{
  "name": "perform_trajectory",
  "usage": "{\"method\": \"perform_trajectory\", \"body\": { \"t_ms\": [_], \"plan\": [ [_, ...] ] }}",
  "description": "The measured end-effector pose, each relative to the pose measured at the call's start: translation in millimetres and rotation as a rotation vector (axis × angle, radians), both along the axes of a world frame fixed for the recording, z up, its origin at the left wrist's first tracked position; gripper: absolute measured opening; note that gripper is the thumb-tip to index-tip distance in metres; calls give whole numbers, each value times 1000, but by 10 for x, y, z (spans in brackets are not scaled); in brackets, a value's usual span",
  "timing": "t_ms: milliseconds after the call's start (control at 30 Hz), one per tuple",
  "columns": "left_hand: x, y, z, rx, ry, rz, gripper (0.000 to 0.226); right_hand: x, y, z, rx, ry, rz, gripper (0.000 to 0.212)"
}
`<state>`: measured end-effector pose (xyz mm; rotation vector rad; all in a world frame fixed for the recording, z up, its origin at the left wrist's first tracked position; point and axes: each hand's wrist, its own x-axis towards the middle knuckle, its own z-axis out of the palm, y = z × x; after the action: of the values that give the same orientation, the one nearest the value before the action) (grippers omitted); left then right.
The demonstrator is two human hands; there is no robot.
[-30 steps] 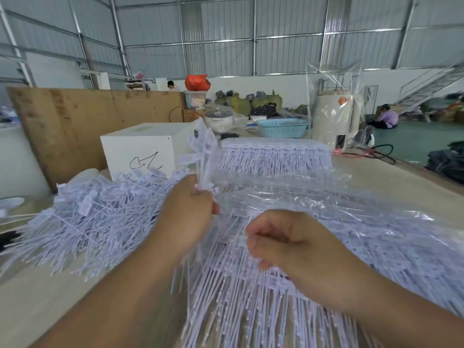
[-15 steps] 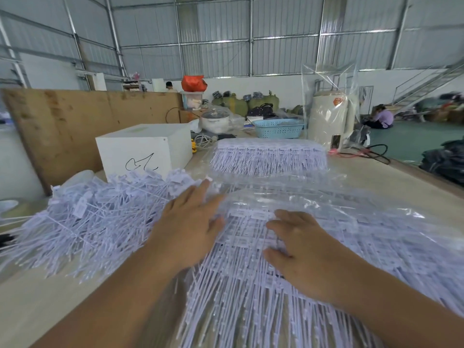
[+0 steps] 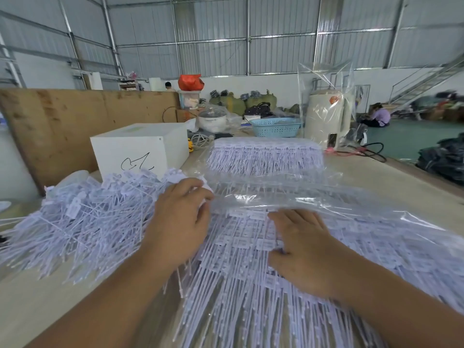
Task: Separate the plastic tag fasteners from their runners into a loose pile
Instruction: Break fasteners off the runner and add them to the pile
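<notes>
both hands (image 3: pixel 179 222) flat on spiky white plastic fastener sheets (image 3: pixel 241 247).

Counter (image 3: pixel 376 182): loose pile of white tag fasteners (image 3: pixel 82 219), left. Stack of fasteners on runners (image 3: pixel 241 249), centre, partly under clear plastic wrap (image 3: pixel 313 199). Left hand (image 3: pixel 179 222) and right hand (image 3: pixel 301 247) rest on stack, fingers extended. Second wrapped bundle (image 3: pixel 266 156) behind. White box (image 3: pixel 140 149), blue basket (image 3: pixel 276 126) beyond.
</notes>
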<state>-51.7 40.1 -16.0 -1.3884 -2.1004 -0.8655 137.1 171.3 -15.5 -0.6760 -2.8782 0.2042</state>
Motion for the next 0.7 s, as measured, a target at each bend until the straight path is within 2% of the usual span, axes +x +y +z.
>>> {"method": "perform_trajectory", "body": {
  "t_ms": [100,167,300,433,500,567,633,700],
  "plan": [
    [157,-1,45,-49,-31,-197,21,-5,28,64,-75,196,-23,62],
    [205,14,14,-99,-8,-248,16,-2,44,99,-83,342,-27,57],
    [191,43,-36,-57,-72,-181,34,-2,45,141,57,537,25,44],
    [196,25,21,90,-248,-140,37,49,-7,222,105,671,129,22],
    [215,-9,72,165,-409,-211,38,93,-23,269,60,695,201,18],
    [252,-44,130,216,-615,-368,42,134,-18,308,-4,660,246,19],
    [305,-77,204,256,-801,-490,22,164,-1,331,19,567,264,16],
    [369,-89,268,240,-865,-540,5,177,24,367,22,472,302,12]
  ]
}}
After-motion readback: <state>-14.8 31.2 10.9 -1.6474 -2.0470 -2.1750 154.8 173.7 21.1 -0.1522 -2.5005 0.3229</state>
